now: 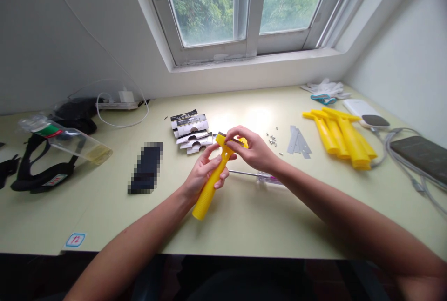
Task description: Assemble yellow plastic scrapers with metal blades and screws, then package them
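Observation:
My left hand [205, 171] is wrapped round the ribbed handle of a yellow scraper [208, 193], which tilts with its wide head up and away from me. A dark blade edge shows at that head. The fingertips of my right hand [249, 145] are pinched together against the scraper's head; whatever they hold is too small or hidden to name. On the table beneath my right wrist lies a screwdriver [263, 177] with a clear and purple handle. Small screws [272, 140] and flat grey blades [298, 143] lie just beyond my right hand.
More yellow scrapers [344, 136] are piled at the right, near cables and a dark power bank [422, 154]. Opened blade boxes [190, 129] lie behind my left hand. A pixelated dark phone-like item [146, 168] and a tipped bottle [77, 140] are at the left.

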The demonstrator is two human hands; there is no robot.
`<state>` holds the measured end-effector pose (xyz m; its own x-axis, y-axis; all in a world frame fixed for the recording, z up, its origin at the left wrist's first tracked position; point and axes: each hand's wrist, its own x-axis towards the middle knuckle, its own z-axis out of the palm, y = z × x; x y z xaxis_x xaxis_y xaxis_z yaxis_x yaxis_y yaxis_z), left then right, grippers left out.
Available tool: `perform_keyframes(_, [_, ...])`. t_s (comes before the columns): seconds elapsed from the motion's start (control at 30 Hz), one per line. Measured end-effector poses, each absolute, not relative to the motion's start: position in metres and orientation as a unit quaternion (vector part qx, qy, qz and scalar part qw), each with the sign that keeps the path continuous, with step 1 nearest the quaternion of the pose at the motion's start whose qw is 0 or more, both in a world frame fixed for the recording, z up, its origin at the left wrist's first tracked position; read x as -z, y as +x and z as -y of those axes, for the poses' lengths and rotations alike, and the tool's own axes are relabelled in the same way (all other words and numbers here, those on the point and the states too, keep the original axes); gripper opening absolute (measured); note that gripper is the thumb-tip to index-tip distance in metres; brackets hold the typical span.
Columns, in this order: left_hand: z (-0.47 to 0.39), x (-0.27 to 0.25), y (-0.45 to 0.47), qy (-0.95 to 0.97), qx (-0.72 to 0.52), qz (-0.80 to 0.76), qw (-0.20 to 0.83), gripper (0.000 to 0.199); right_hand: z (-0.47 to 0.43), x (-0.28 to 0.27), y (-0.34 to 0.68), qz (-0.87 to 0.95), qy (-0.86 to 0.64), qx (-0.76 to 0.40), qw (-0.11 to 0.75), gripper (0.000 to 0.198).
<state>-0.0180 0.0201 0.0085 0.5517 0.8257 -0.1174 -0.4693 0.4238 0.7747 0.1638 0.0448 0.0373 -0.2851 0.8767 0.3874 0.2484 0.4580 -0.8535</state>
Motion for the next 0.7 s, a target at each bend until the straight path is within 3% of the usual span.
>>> perform_keyframes(0.13, [-0.020, -0.011, -0.018, 0.342, -0.419, -0.253, 0.802, 0.054, -0.038, -0.042, 0.182, 0.776, -0.405, -0.202, 0.439, 0.014])
perform_keyframes(0.2, [-0.021, -0.012, -0.019, 0.339, -0.425, -0.247, 0.802, 0.055, -0.025, -0.041, 0.201, 0.817, -0.432, -0.162, 0.347, 0.021])
perform_keyframes(0.3, [-0.023, -0.011, -0.022, 0.337, -0.432, -0.235, 0.803, 0.056, 0.006, -0.033, 0.236, 0.858, -0.480, -0.116, 0.136, 0.038])
perform_keyframes(0.4, [-0.026, -0.010, -0.024, 0.333, -0.444, -0.222, 0.802, 0.049, 0.037, -0.023, 0.268, 0.845, -0.520, -0.117, 0.046, 0.028])
perform_keyframes(0.53, [-0.029, -0.010, -0.025, 0.339, -0.458, -0.216, 0.793, 0.042, 0.064, -0.021, 0.300, 0.829, -0.525, -0.172, 0.082, 0.031])
perform_keyframes(0.7, [-0.030, -0.009, -0.027, 0.346, -0.469, -0.211, 0.785, 0.040, 0.083, -0.033, 0.326, 0.743, -0.576, -0.188, 0.285, 0.025])
